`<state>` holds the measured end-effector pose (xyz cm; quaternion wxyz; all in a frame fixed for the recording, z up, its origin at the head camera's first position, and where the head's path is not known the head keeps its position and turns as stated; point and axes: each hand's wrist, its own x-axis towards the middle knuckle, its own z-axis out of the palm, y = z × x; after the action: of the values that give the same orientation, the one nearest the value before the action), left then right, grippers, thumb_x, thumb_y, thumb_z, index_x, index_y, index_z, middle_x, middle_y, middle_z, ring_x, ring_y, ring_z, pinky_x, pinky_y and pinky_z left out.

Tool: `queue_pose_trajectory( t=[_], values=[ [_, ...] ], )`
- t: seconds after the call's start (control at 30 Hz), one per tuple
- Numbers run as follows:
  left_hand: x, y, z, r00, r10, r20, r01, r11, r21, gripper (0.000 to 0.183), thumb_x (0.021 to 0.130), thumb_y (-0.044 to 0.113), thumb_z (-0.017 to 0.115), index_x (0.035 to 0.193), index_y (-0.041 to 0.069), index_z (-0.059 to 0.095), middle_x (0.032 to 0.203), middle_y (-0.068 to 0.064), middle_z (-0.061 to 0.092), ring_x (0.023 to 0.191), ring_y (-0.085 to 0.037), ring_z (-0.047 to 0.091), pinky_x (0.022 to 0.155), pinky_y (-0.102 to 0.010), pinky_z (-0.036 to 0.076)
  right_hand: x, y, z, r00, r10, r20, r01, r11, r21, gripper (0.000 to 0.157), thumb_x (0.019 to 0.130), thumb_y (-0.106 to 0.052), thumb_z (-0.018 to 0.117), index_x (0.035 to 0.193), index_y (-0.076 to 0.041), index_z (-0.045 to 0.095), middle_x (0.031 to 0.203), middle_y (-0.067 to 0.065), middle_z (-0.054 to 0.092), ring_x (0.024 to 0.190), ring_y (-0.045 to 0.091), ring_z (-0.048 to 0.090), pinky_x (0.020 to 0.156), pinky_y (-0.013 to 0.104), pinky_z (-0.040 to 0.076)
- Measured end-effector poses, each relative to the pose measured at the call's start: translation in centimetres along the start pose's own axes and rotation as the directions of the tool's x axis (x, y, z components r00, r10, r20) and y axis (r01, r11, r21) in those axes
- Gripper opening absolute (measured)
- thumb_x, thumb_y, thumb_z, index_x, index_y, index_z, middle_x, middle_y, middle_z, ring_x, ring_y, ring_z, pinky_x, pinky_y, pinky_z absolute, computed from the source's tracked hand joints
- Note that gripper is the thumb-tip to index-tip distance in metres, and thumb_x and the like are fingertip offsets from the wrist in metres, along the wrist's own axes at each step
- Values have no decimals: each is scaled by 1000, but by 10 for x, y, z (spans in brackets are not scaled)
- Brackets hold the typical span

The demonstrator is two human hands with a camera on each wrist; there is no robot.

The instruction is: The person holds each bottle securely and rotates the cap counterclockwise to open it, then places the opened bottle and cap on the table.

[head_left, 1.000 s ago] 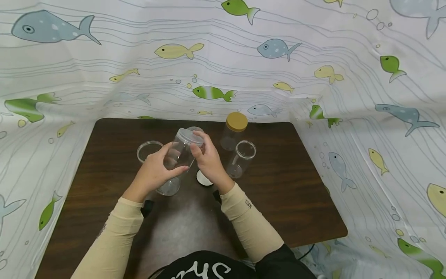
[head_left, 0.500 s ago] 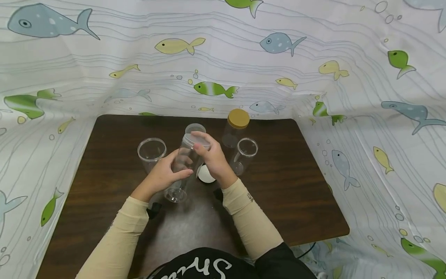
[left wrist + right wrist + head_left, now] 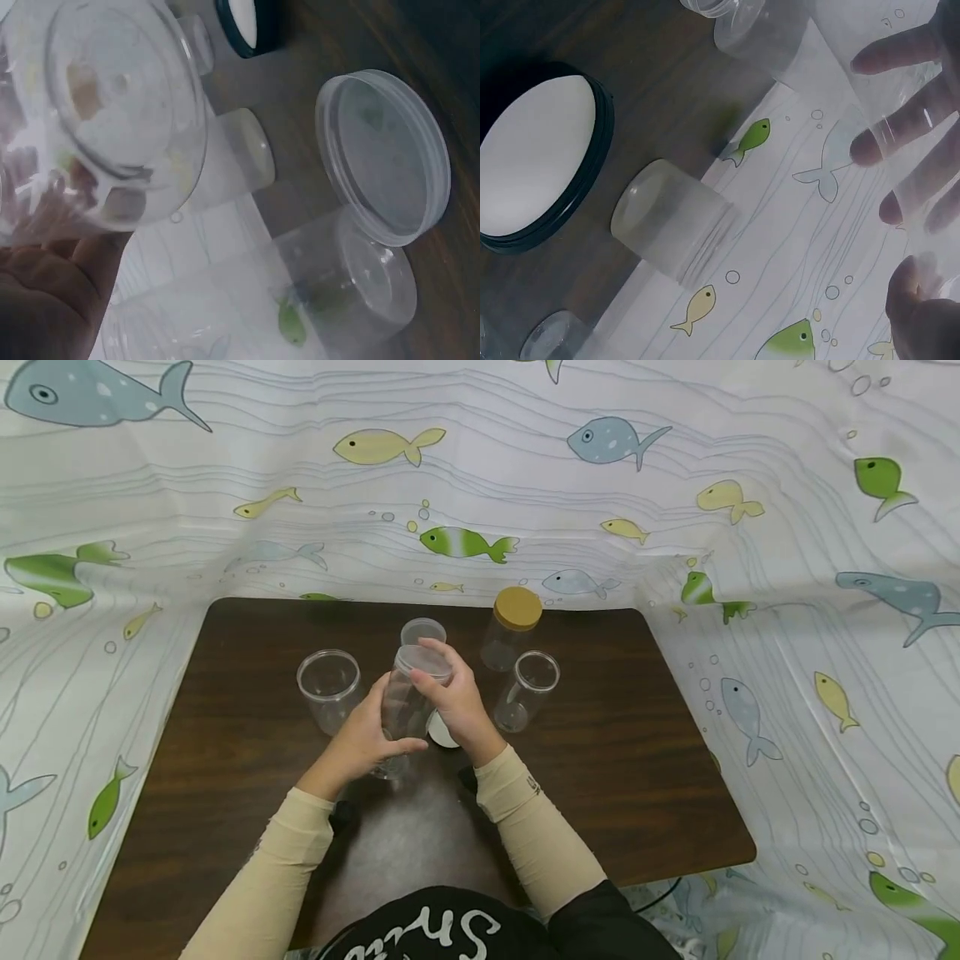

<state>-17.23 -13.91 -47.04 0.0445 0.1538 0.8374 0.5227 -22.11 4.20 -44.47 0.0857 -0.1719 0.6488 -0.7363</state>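
Note:
My left hand [image 3: 358,743] grips a clear plastic jar [image 3: 403,712] round its side, above the table. Fingers of my right hand [image 3: 462,706] hold the translucent lid [image 3: 424,662] at the jar's top; how firmly it is seated I cannot tell. Seen from the left wrist, the held jar's round base [image 3: 124,90] faces the camera. Below it a loose clear lid [image 3: 382,157] lies on the table. A dark-rimmed lid with a white inside [image 3: 536,157] rests under the right hand, partly hidden in the head view.
An uncovered clear jar [image 3: 330,677] stands left of the hands, another uncovered jar [image 3: 527,692] to their right. Behind are a jar with a yellow lid [image 3: 517,608] and one with a pale top [image 3: 422,632]. A fish-patterned sheet surrounds the brown table [image 3: 637,793].
Both hands have shifted slightly right and lower with the jar, which is now more upright. The head view has tilted down a little. Both hands keep their hold on jar and lid.

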Motion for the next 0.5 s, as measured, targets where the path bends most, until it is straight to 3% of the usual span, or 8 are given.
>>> queue_pose_trajectory(
  t=[0.07, 0.17, 0.3, 0.4, 0.5],
  values=[
    [0, -1, 2, 1000, 0, -17, 0, 1000, 6, 107, 78, 29, 91, 157, 8, 21, 137, -15, 56, 120, -32, 61, 88, -48, 54, 0, 1, 0, 1000, 2, 11, -2, 1000, 6, 98, 81, -66, 75, 149, -3, 44, 135, 16, 54, 108, 20, 63, 88, 34, 54],
    [0, -2, 3, 1000, 9, 3, -9, 998, -57, 95, 81, 21, 88, 153, 10, 28, 134, -12, 58, 115, -30, 64, 83, -43, 57, 0, 1, -3, 999, 22, 48, -25, 999, 42, 102, 78, -68, 76, 148, 0, 44, 131, 12, 57, 107, 17, 62, 87, 32, 53],
    [-1, -7, 2, 991, 55, 118, -20, 960, -278, 84, 83, 10, 84, 149, 10, 32, 140, -18, 52, 116, -38, 62, 85, -38, 57, 3, 3, -10, 986, 13, 167, -33, 993, 114, 110, 73, -70, 78, 144, 7, 43, 125, 8, 58, 109, 17, 59, 88, 31, 51],
    [-2, -11, 2, 971, 105, 212, -9, 911, -413, 83, 86, 6, 80, 151, 8, 29, 141, -24, 47, 119, -44, 58, 87, -39, 57, 6, 8, -18, 953, -52, 298, 2, 986, 167, 99, 76, -69, 75, 139, 3, 48, 132, 15, 58, 119, 22, 58, 97, 35, 48],
    [-1, -14, 2, 957, 134, 256, -1, 887, -462, 85, 87, 6, 79, 154, 8, 26, 143, -29, 44, 120, -49, 55, 89, -40, 56, 10, 12, -24, 914, -115, 388, 42, 980, 192, 95, 82, -67, 72, 143, 1, 46, 145, 25, 49, 130, 24, 52, 107, 40, 42]
  ],
)
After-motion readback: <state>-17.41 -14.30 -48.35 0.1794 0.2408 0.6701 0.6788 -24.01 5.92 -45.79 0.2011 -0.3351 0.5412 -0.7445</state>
